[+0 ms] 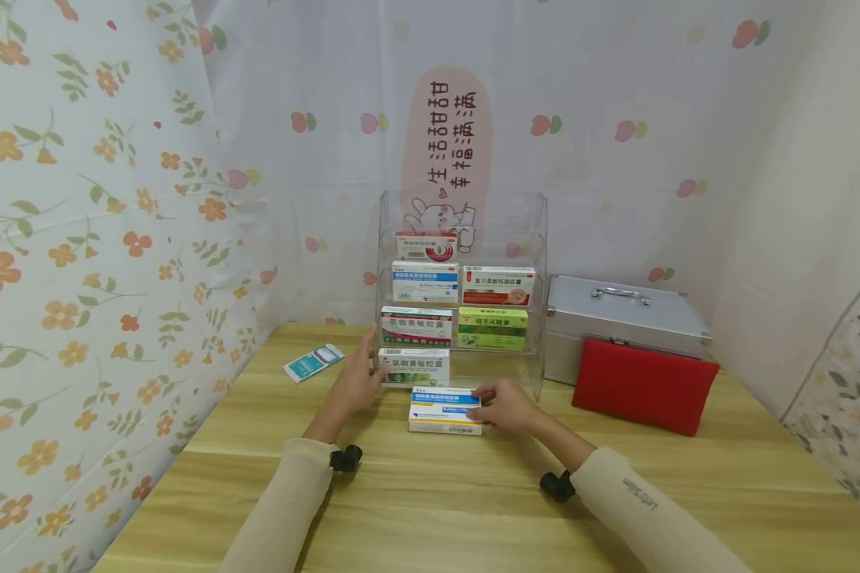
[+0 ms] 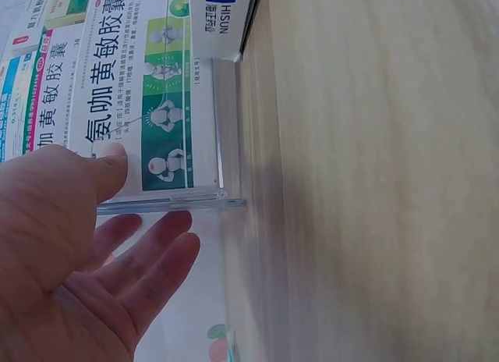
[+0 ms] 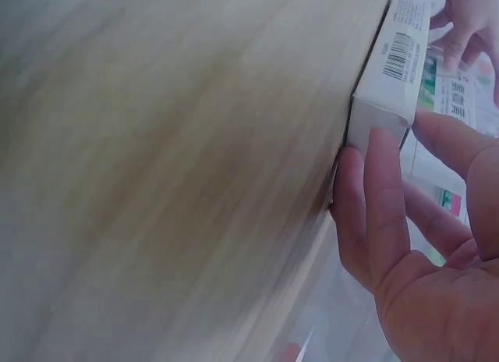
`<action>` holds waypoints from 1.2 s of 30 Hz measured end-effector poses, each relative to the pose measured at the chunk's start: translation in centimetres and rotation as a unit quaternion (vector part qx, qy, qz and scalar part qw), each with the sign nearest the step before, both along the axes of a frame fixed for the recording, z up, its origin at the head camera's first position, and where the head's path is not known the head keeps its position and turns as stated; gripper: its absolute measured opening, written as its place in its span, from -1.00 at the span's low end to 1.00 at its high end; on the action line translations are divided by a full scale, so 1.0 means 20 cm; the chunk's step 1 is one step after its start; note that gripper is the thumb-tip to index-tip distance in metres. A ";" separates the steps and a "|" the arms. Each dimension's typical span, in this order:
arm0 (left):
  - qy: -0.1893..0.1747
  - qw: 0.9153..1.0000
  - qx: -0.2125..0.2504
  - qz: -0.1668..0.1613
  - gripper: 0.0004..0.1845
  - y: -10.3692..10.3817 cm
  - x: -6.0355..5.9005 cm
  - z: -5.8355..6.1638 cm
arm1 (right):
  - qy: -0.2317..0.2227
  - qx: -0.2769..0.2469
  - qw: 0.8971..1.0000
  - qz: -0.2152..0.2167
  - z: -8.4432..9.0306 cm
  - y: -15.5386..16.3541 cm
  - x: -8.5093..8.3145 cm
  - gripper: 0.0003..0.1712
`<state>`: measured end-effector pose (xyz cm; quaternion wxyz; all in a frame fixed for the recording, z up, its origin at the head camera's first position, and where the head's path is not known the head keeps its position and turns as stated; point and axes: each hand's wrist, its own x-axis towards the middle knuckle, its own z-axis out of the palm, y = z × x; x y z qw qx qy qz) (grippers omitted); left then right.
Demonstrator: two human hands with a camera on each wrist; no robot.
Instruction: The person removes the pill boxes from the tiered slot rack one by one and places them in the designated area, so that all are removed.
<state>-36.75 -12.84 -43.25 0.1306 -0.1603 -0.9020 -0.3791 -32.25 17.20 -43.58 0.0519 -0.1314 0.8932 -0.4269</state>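
Floral curtains enclose the wooden table [image 1: 430, 509]; right hand [image 1: 505, 406] fingers grasp a medicine box [image 1: 440, 410], left hand [image 1: 358, 382] released.

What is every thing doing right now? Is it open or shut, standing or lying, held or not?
Left hand: open, thumb touching the clear rack.
Right hand: gripping the blue and white box.
Blue and white box: lying flat on the table, closed.
Clear rack: upright, boxes standing on its tiers.
Silver case: lid shut.
Red pouch: leaning on the case.
Teal packet: lying flat, untouched.
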 end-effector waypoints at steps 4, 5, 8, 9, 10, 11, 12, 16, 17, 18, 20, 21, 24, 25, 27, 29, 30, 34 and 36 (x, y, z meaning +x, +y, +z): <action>-0.016 1.000 -0.003 0.007 -0.07 0.00 0.00 0.00 | -0.005 0.004 1.000 0.005 0.02 -0.02 0.00 -0.57; -0.019 1.000 -0.005 0.008 -0.07 0.00 0.00 0.00 | -0.007 0.007 1.000 0.006 0.02 -0.03 0.00 -0.57; -0.021 1.000 -0.007 0.010 -0.06 0.00 0.00 0.01 | -0.012 0.009 1.000 0.007 0.03 -0.04 0.00 -0.58; -0.020 1.000 -0.007 0.011 -0.06 0.00 0.00 0.01 | -0.013 0.007 1.000 0.007 0.03 -0.05 0.00 -0.58; -0.016 1.000 -0.006 0.009 -0.07 0.00 0.01 0.01 | -0.013 0.006 1.000 0.009 0.03 -0.05 0.00 -0.58; -0.015 1.000 -0.005 0.010 -0.07 0.00 0.01 0.01 | -0.015 0.003 1.000 0.010 0.03 -0.06 0.00 -0.59; -0.011 1.000 -0.007 0.009 -0.06 0.00 0.01 0.01 | -0.016 0.000 1.000 0.012 0.03 -0.06 -0.01 -0.59; -0.002 1.000 -0.014 0.008 -0.07 0.00 0.01 0.01 | -0.015 -0.008 1.000 0.023 0.03 -0.07 -0.01 -0.59; -0.002 1.000 -0.016 0.009 -0.07 0.00 0.01 0.01 | -0.015 -0.008 1.000 0.026 0.02 -0.08 -0.01 -0.59; -0.001 1.000 -0.019 0.011 -0.07 0.00 0.01 0.00 | -0.015 -0.009 1.000 0.026 0.02 -0.08 -0.01 -0.59; -0.005 1.000 -0.021 0.015 -0.08 0.01 0.01 0.00 | -0.017 -0.010 1.000 0.024 0.02 -0.10 -0.02 -0.59; -0.006 1.000 -0.024 0.015 -0.08 0.01 0.01 0.00 | -0.019 -0.010 1.000 0.021 0.02 -0.10 -0.02 -0.59; -0.009 0.999 -0.027 0.015 -0.08 0.01 0.01 0.00 | -0.025 -0.006 1.000 0.015 0.02 -0.12 -0.02 -0.59; -0.008 0.999 -0.027 0.015 -0.08 0.01 0.01 0.00 | -0.025 -0.004 1.000 0.014 0.02 -0.12 -0.03 -0.59; -0.005 1.000 -0.023 0.016 -0.09 0.01 0.01 0.00 | -0.020 0.002 1.000 0.014 0.02 -0.14 -0.03 -0.60; -0.006 1.000 -0.022 0.018 -0.08 0.00 0.01 0.00 | -0.018 0.004 1.000 0.019 0.02 -0.15 -0.04 -0.60; -0.007 1.000 -0.022 0.018 -0.08 0.00 0.01 0.00 | -0.018 0.006 1.000 0.022 0.01 -0.16 -0.04 -0.60; -0.011 0.999 -0.033 0.020 -0.09 0.00 0.01 0.00 | -0.022 0.005 0.999 0.026 0.01 -0.17 -0.04 -0.60; -0.009 0.999 -0.033 0.021 -0.10 0.00 0.01 0.00 | -0.021 0.004 0.999 0.027 0.02 -0.18 -0.05 -0.60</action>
